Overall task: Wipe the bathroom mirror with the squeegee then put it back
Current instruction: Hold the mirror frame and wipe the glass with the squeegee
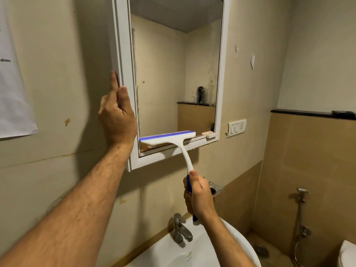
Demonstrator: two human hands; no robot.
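Note:
The bathroom mirror [173, 74] is the front of a white-framed wall cabinet. A white squeegee [169, 138] with a blue rubber edge lies flat against the bottom strip of the glass, on its left side. Its curved white neck runs down to a blue handle, and my right hand [199, 197] is closed around that handle, below the cabinet. My left hand [117, 116] rests on the cabinet's left frame edge, thumb on the front and fingers along the side. The glass shows dark spots near its right edge.
A white sink [173, 253] with a steel tap [180, 230] sits directly under my right hand. A switch plate [236, 128] is right of the cabinet. A steel holder [215, 188], a spray hose [300, 218] and a toilet [348, 253] stand to the right. Paper [13, 83] hangs on the left wall.

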